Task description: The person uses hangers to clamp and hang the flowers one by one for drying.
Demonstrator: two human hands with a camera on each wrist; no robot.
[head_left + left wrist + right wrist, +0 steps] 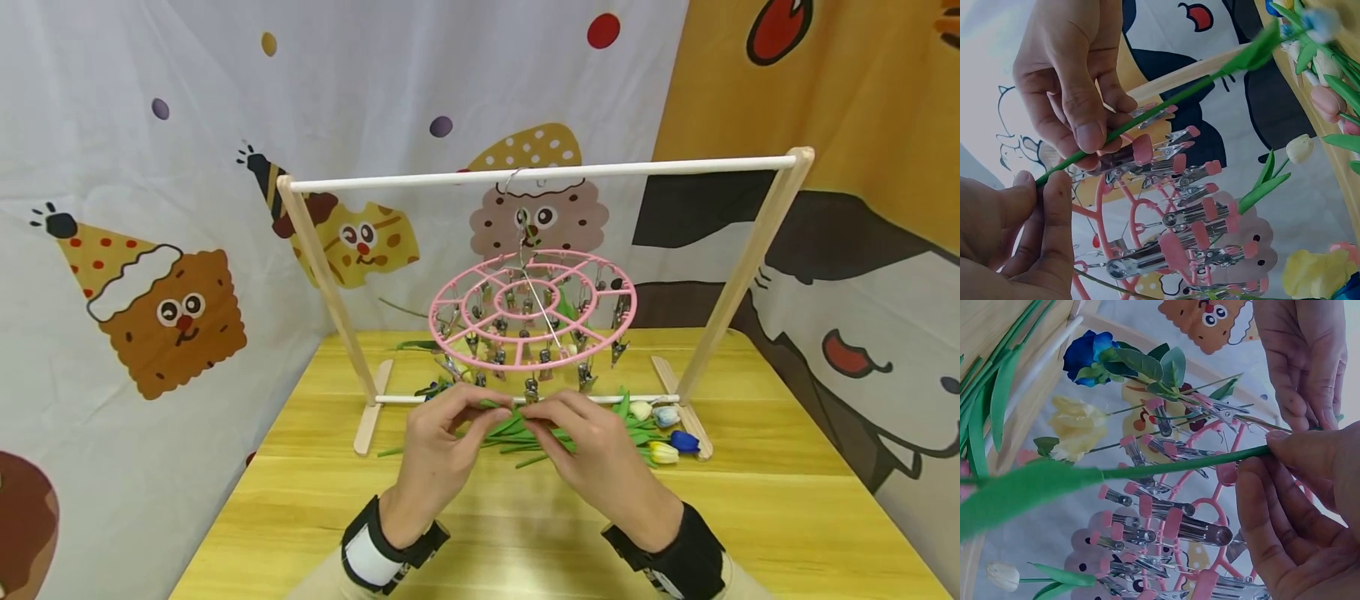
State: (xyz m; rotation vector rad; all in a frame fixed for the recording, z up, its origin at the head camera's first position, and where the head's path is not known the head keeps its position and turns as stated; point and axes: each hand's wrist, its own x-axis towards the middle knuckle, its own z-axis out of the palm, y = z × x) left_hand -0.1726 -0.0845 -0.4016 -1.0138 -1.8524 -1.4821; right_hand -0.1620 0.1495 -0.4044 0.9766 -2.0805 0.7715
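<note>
Both hands pinch one artificial flower's green stem (1179,97) in front of a pink round clip hanger (517,367). My left hand (438,450) holds the stem near its bare end, between thumb and fingers. A little further along, my right hand (600,442) grips it too. Toward the other end the stem bears a green leaf (1029,494), with a blurred pale blue bloom (1322,25) beyond it in the left wrist view. Metal clips with pink tips (1175,250) dangle from the hanger right beside the fingers. Among them hang a blue rose (1088,357), a yellow flower (1077,428) and a white tulip (1299,149).
The hanger hooks over the white top rod (420,179) of a wooden stand (757,250). Several loose tulips (663,452) lie on the wooden table (300,517) under it, blooms to the right. A printed cloth (360,83) hangs behind.
</note>
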